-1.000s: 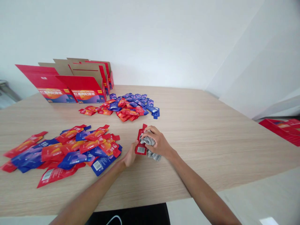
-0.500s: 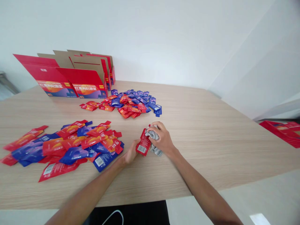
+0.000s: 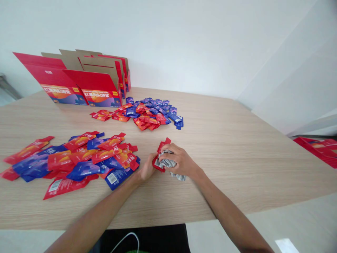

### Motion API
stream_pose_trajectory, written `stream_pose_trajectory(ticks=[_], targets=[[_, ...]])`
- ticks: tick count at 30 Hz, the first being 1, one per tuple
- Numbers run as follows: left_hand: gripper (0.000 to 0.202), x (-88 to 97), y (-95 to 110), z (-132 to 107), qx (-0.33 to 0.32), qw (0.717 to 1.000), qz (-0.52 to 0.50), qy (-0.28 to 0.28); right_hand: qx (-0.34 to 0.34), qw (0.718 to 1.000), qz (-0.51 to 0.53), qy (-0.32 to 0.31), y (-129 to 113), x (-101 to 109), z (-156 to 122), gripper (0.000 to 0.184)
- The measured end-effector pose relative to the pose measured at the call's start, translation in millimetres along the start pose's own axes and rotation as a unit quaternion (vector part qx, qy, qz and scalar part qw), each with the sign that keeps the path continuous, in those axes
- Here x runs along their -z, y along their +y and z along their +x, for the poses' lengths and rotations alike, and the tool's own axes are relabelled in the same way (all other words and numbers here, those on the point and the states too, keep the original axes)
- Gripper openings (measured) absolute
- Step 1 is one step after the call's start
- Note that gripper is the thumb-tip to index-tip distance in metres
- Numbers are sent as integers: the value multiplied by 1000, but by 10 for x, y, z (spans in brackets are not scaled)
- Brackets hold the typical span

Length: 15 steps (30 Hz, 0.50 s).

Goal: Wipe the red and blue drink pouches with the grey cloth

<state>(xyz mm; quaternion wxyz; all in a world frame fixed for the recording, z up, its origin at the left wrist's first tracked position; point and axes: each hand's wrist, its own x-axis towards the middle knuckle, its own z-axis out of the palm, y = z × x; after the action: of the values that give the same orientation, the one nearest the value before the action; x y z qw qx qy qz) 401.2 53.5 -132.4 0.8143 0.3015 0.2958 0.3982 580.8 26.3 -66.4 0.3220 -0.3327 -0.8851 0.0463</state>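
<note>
My left hand [image 3: 147,168] is closed on the left side of a red pouch [image 3: 163,143], holding it above the table. In my right hand [image 3: 181,159] is a crumpled grey-and-white cloth [image 3: 168,162], pressed against the lower face of the pouch. The cloth hides much of the pouch's printed back, and one end of it hangs below my fingers. Left of my left hand lies a loose heap of red and blue pouches [image 3: 84,154]. Farther back is a second pile of smaller-looking red and blue pouches [image 3: 150,114].
Open red cartons [image 3: 98,88] with raised flaps stand at the back left, near the white wall [image 3: 189,45]. Past the right edge of the wooden table [image 3: 237,147] sits a red box [image 3: 318,149]. A white cable [image 3: 131,234] curves below the front edge.
My right hand has moved the cloth down and slightly left over the pouch, covering its barcode area. My left hand keeps its hold. The whole view has shifted slightly.
</note>
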Motion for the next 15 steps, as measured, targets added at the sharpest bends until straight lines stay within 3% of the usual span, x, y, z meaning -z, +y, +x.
stream_pose_trajectory(ticks=[5,8,11,15], targets=[[30,-135,-12,47,9,1000,-6,-8,-134,984,-44,107,12,-40,9,24],[34,-225,-6,62,15,1000,-7,-11,-189,971,-52,135,28,-56,7,27],[39,-251,24,27,19,1000,-5,-6,-167,979,-41,107,44,-45,3,28],[39,-213,72,-54,14,1000,-4,7,-65,997,-3,34,24,13,14,23]])
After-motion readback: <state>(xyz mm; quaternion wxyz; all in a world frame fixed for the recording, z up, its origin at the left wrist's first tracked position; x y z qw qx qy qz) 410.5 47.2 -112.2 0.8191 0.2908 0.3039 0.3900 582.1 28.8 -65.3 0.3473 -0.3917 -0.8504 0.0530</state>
